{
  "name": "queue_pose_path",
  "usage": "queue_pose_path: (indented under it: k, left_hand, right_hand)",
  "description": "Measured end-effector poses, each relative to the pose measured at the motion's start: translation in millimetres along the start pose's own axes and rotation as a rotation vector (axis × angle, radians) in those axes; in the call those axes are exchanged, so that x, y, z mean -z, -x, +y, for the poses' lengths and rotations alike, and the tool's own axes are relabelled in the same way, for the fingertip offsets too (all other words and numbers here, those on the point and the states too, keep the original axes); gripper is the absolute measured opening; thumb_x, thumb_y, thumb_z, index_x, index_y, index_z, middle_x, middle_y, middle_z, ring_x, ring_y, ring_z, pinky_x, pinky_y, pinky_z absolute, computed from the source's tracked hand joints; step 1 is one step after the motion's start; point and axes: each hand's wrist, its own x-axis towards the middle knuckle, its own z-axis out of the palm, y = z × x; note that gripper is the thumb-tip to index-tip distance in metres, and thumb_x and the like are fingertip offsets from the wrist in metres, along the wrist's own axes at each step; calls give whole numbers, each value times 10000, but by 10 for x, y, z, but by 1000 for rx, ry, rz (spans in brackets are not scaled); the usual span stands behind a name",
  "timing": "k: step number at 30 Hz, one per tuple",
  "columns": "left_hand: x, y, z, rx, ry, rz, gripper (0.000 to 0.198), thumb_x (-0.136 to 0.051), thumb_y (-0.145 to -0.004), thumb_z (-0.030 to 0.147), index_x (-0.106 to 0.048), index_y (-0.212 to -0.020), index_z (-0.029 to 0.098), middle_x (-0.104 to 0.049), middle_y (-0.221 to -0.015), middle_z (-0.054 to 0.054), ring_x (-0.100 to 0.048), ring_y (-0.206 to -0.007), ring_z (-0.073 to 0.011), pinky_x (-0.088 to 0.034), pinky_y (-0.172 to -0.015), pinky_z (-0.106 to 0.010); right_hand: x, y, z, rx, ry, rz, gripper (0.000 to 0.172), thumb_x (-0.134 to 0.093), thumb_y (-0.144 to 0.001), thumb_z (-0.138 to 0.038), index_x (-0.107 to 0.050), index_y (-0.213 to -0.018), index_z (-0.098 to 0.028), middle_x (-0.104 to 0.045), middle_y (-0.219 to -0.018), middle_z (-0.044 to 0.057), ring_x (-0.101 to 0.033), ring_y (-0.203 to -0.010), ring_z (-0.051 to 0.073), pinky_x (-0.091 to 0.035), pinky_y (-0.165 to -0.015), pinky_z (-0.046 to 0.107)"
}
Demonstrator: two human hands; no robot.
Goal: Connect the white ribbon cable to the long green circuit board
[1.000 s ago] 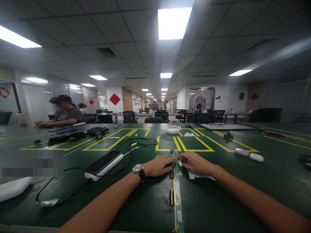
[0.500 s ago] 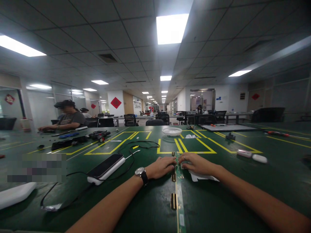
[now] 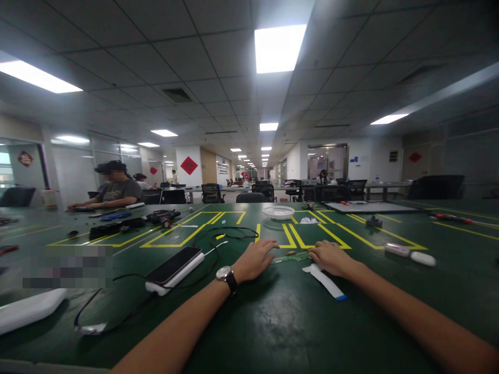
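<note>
A narrow green circuit strip (image 3: 293, 256) lies crosswise on the green table (image 3: 280, 322), spanning the gap between my hands. My left hand (image 3: 255, 259), with a watch on its wrist, rests over the strip's left end with its fingers pressed down on it. Curled fingers of my right hand (image 3: 331, 258) grip the strip's right end. Just in front of my right hand lies a white flat ribbon cable (image 3: 325, 281) with a blue tip.
A phone on a white power bank (image 3: 175, 266) with a looping black cable (image 3: 218, 231) lies to the left. A white basket (image 3: 278, 211) sits further back, and a white device (image 3: 410, 254) to the right. A person (image 3: 117, 188) works at the far left beside tools (image 3: 128, 222).
The circuit strip, which ran lengthwise toward me, now lies crosswise between my hands. My hands have moved apart, uncovering the white ribbon cable.
</note>
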Motion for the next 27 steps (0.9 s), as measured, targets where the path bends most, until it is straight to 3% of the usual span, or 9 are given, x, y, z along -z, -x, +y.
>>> queue_pose_path:
  k: [3, 7, 12, 18, 23, 27]
  left_hand:
    - [35, 3, 24, 5, -23, 0, 327, -415, -1002, 294, -516, -1308, 235, -484, -1447, -64, -442, -1315, -228, -373, -1073, -424]
    - [12, 7, 22, -8, -57, -14, 328, -436, -993, 290, -525, -1302, 227, -502, -1427, -70, -449, -1301, -235, -369, -1070, -425]
    - [-44, -1, 26, -23, -71, -25, 324, -442, -990, 309, -535, -1291, 233, -492, -1437, -68, -458, -1283, -243, -370, -1058, -436]
    - [-68, 5, 39, -29, -77, -88, 346, -451, -989, 352, -515, -1310, 242, -534, -1385, -75, -474, -1269, -260, -394, -1011, -446]
    - [-115, 17, 9, -33, -69, -188, 366, -452, -985, 401, -516, -1315, 257, -558, -1346, -77, -492, -1238, -271, -401, -993, -457]
    - [-121, 15, 5, -30, -63, -226, 351, -425, -993, 416, -535, -1293, 272, -567, -1330, -72, -506, -1213, -271, -410, -969, -445]
  right_hand:
    - [23, 22, 105, -199, 84, -66, 495, -322, -985, -451, -735, -1064, -190, -661, -1103, 187, -567, -1087, 379, -416, -902, 601]
    - [54, 52, 108, -301, 54, -116, 560, -298, -980, -530, -719, -1103, -182, -624, -1181, 209, -538, -1145, 413, -407, -880, 659]
    - [37, 36, -89, -289, -30, -49, 626, -251, -974, -583, -668, -1196, -172, -592, -1223, 212, -527, -1173, 405, -438, -902, 609]
    - [-8, 31, -340, -247, -4, -104, 717, -280, -938, -669, -607, -1284, -132, -540, -1280, 245, -501, -1209, 417, -434, -923, 586]
    - [-55, 64, -261, -211, -48, -147, 721, -264, -949, -636, -498, -1409, -133, -475, -1373, 250, -422, -1298, 422, -383, -982, 606]
    - [-89, 77, -155, -177, -111, -197, 826, -298, -881, -752, -428, -1469, -188, -432, -1439, 229, -367, -1345, 430, -319, -1031, 628]
